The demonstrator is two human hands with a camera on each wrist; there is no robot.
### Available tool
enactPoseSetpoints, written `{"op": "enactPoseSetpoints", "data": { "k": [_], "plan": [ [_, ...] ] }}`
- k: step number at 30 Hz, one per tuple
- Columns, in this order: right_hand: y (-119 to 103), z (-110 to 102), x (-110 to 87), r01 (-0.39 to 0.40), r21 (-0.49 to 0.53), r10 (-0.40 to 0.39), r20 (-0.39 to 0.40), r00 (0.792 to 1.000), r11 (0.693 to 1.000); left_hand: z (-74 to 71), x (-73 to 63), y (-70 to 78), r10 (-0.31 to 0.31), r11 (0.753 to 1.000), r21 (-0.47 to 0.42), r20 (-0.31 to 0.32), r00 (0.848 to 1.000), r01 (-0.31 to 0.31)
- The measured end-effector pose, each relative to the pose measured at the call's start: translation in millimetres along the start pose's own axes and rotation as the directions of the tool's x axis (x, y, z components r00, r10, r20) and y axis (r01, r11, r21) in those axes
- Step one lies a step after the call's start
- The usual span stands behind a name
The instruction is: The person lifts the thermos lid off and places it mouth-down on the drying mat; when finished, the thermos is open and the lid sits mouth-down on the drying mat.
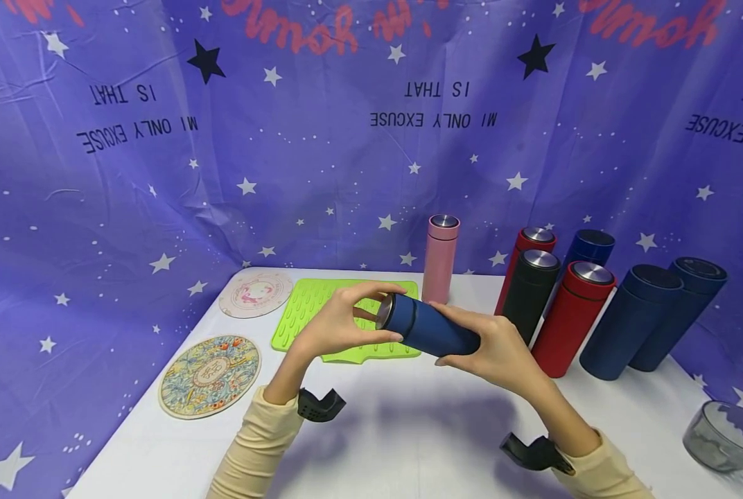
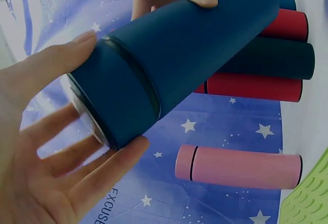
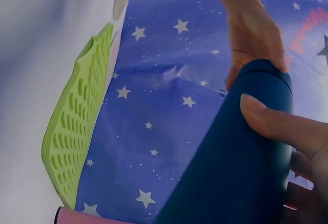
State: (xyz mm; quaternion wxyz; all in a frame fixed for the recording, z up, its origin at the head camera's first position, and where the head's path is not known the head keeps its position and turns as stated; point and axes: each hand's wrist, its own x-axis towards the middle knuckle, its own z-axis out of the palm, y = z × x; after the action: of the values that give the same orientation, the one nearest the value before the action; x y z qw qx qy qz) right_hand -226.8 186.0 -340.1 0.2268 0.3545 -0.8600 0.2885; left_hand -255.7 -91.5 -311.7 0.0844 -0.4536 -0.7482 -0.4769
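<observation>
A dark blue thermos bottle (image 1: 436, 327) is held tilted above the table, its silver-topped lid toward the left. My left hand (image 1: 346, 320) grips the lid end (image 2: 113, 93), thumb on one side and fingers on the other. Around the body near the base, my right hand (image 1: 496, 346) holds the bottle, its thumb (image 3: 261, 114) lying along the side. Behind the bottle lies a green drying mat (image 1: 309, 305), partly covered by the left hand. A pink thermos (image 1: 440, 263) stands upright just beyond the mat's right edge.
Several upright thermoses stand at the right, among them a black one (image 1: 527, 298), a red one (image 1: 571, 322) and a blue one (image 1: 630, 322). A glass bowl (image 1: 723, 436) sits at the right edge. Two round mats, one patterned (image 1: 209, 378), one pink and white (image 1: 256, 294), lie left.
</observation>
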Motion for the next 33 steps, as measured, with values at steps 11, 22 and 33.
{"op": "enactPoseSetpoints", "data": {
  "k": [11, 22, 33],
  "plan": [
    [1, 0, 0.8, 0.017, -0.056, -0.018, -0.008, 1.000, 0.998, 0.5, 0.3, -10.3, -0.053, 0.998, 0.037, 0.033, 0.998, 0.051],
    [10, -7, -0.6, -0.092, 0.111, 0.076, 0.135, 0.988, 0.990, -3.3, 1.3, 9.1, 0.099, 0.995, -0.018, 0.127, 0.987, -0.097],
    [0, 1, -0.4, 0.041, -0.105, -0.044, -0.024, 0.999, 0.994, -1.5, -1.9, -9.4, -0.145, 0.989, -0.006, -0.005, 0.989, 0.145]
  ]
}}
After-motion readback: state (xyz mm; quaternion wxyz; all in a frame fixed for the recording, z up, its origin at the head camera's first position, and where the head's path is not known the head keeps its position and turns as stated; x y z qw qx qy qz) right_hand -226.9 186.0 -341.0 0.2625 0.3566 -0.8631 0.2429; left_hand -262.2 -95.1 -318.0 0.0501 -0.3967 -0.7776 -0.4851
